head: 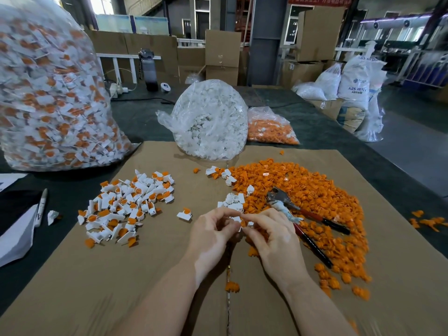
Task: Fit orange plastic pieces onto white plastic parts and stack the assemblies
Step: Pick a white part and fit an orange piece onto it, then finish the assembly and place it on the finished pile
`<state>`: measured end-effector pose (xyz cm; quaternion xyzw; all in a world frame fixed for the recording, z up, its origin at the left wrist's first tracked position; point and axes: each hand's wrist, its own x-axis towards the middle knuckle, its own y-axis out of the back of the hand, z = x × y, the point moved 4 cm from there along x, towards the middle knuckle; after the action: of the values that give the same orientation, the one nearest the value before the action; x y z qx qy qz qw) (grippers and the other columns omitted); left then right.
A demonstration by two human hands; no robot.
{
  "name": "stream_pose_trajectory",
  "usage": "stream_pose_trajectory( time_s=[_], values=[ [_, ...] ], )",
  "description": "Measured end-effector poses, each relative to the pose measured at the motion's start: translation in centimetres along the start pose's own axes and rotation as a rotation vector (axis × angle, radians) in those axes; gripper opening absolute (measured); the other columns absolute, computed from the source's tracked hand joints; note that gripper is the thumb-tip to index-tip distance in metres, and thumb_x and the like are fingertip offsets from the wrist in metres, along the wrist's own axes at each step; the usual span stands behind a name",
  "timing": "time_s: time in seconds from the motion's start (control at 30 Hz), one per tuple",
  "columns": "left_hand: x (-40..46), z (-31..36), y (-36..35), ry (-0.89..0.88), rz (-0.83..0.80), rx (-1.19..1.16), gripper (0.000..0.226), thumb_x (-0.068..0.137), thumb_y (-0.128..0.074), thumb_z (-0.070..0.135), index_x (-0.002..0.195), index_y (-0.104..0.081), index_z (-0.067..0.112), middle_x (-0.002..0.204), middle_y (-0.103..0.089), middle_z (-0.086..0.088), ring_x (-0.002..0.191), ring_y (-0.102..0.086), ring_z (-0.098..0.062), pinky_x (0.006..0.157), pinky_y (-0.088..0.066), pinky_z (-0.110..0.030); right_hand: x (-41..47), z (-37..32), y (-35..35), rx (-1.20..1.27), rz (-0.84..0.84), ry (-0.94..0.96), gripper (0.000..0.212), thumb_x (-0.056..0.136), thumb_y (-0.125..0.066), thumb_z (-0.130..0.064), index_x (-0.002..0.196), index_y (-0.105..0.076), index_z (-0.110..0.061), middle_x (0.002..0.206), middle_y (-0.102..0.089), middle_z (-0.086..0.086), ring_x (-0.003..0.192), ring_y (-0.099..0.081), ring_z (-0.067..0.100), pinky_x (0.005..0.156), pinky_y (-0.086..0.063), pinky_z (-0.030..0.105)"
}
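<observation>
My left hand and my right hand meet over the middle of the cardboard sheet. Between their fingertips they pinch a white plastic part with a bit of orange piece showing against it. Fingers hide most of both. A wide heap of loose orange pieces lies to the right. A few loose white parts sit just beyond my fingers. A pile of fitted white-and-orange assemblies lies to the left, with one single assembly near my left hand.
Pliers with red and black handles lie on the orange heap by my right hand. A bag of white parts and a bag of orange pieces stand behind. A big bag of assemblies fills the left. A pen lies at far left.
</observation>
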<state>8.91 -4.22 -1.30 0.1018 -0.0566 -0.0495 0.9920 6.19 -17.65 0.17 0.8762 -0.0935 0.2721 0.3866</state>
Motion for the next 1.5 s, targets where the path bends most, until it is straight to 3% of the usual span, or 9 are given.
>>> stream_pose_trajectory(
  time_s=[0.17, 0.4, 0.53, 0.77, 1.0, 1.1, 1.2, 1.33, 1.5],
  values=[
    [0.1, -0.1, 0.0, 0.004, 0.004, 0.046, 0.018, 0.088, -0.063, 0.014, 0.09, -0.065, 0.031, 0.077, -0.065, -0.011, 0.077, -0.063, -0.021, 0.073, -0.051, -0.027, 0.0, 0.0, 0.0, -0.025, 0.006, 0.008, 0.023, 0.08, -0.072, -0.012, 0.101, -0.072, -0.019, 0.083, -0.058, -0.005, 0.084, -0.054, 0.014, 0.079, -0.045, 0.036],
    [0.5, 0.0, 0.0, 0.007, 0.054, 0.023, 0.008, 0.082, -0.07, 0.016, 0.086, -0.068, 0.022, 0.056, -0.056, 0.007, 0.054, -0.051, -0.001, 0.054, -0.042, -0.013, 0.1, 0.0, 0.3, -0.056, 0.027, 0.003, 0.024, 0.081, -0.072, -0.016, 0.105, -0.071, -0.019, 0.086, -0.059, -0.006, 0.087, -0.055, 0.013, 0.082, -0.043, 0.036],
    [1.0, -0.2, 0.2, 0.095, 0.08, -0.13, 0.01, 0.082, -0.069, 0.009, 0.091, -0.067, 0.012, 0.056, -0.061, 0.003, 0.053, -0.058, 0.0, 0.053, -0.044, -0.008, 0.9, 1.4, 2.1, -0.283, 0.092, -0.233, 0.034, 0.089, -0.06, -0.03, 0.121, -0.061, -0.017, 0.113, -0.061, 0.0, 0.109, -0.052, 0.017, 0.095, -0.033, 0.038],
    [1.5, -0.3, 0.2, 0.217, 0.103, -0.262, 0.014, 0.085, -0.066, 0.012, 0.099, -0.065, 0.013, 0.077, -0.072, -0.009, 0.068, -0.069, -0.015, 0.053, -0.048, -0.014, 2.4, 5.7, 4.1, -0.68, -0.393, -0.676, 0.046, 0.085, -0.05, -0.046, 0.126, -0.046, -0.023, 0.141, -0.031, 0.009, 0.132, -0.026, 0.027, 0.11, -0.012, 0.054],
    [1.7, -0.2, 0.3, 0.29, 0.119, -0.435, 0.017, 0.085, -0.064, 0.003, 0.102, -0.063, 0.004, 0.072, -0.068, -0.012, 0.061, -0.064, -0.015, 0.061, -0.057, -0.025, 3.7, 4.7, 4.7, -0.755, -0.326, -0.519, 0.043, 0.085, -0.053, -0.052, 0.111, -0.044, -0.02, 0.12, -0.049, 0.005, 0.113, -0.045, 0.024, 0.094, -0.035, 0.04],
    [1.7, 0.1, 0.5, 0.305, 0.133, -0.527, 0.019, 0.086, -0.061, -0.002, 0.105, -0.059, -0.002, 0.073, -0.063, -0.015, 0.051, -0.059, -0.011, 0.053, -0.054, -0.02, 4.3, 2.9, 4.8, -0.597, -0.322, -0.424, 0.029, 0.089, -0.051, -0.046, 0.099, -0.043, -0.02, 0.1, -0.056, 0.0, 0.089, -0.054, 0.018, 0.072, -0.044, 0.029],
    [1.7, 0.2, 0.7, 0.343, 0.165, -0.603, 0.02, 0.085, -0.061, -0.004, 0.105, -0.058, -0.004, 0.073, -0.061, -0.015, 0.048, -0.057, -0.01, 0.048, -0.051, -0.018, 4.4, 1.1, 4.0, -0.363, -0.44, -0.404, 0.022, 0.093, -0.046, -0.043, 0.093, -0.046, -0.022, 0.081, -0.05, -0.007, 0.069, -0.051, 0.008, 0.055, -0.038, 0.024],
    [1.9, -0.2, 0.8, 0.365, 0.194, -0.6, 0.014, 0.085, -0.062, -0.002, 0.099, -0.062, 0.001, 0.067, -0.063, -0.01, 0.048, -0.057, -0.009, 0.048, -0.051, -0.018, 4.0, -0.8, 2.8, -0.023, -0.625, -0.458, 0.032, 0.092, -0.05, -0.035, 0.076, -0.059, -0.009, 0.062, -0.048, 0.003, 0.053, -0.042, 0.016, 0.054, -0.031, 0.029],
    [2.0, -0.5, 0.9, 0.386, 0.224, -0.564, 0.01, 0.086, -0.062, 0.0, 0.095, -0.063, 0.004, 0.066, -0.064, -0.009, 0.049, -0.057, -0.009, 0.05, -0.052, -0.02, 3.7, -1.5, 2.4, 0.108, -0.725, -0.538, 0.027, 0.093, -0.05, -0.031, 0.076, -0.057, -0.011, 0.05, -0.044, -0.001, 0.04, -0.037, 0.012, 0.043, -0.028, 0.022]
  ],
)
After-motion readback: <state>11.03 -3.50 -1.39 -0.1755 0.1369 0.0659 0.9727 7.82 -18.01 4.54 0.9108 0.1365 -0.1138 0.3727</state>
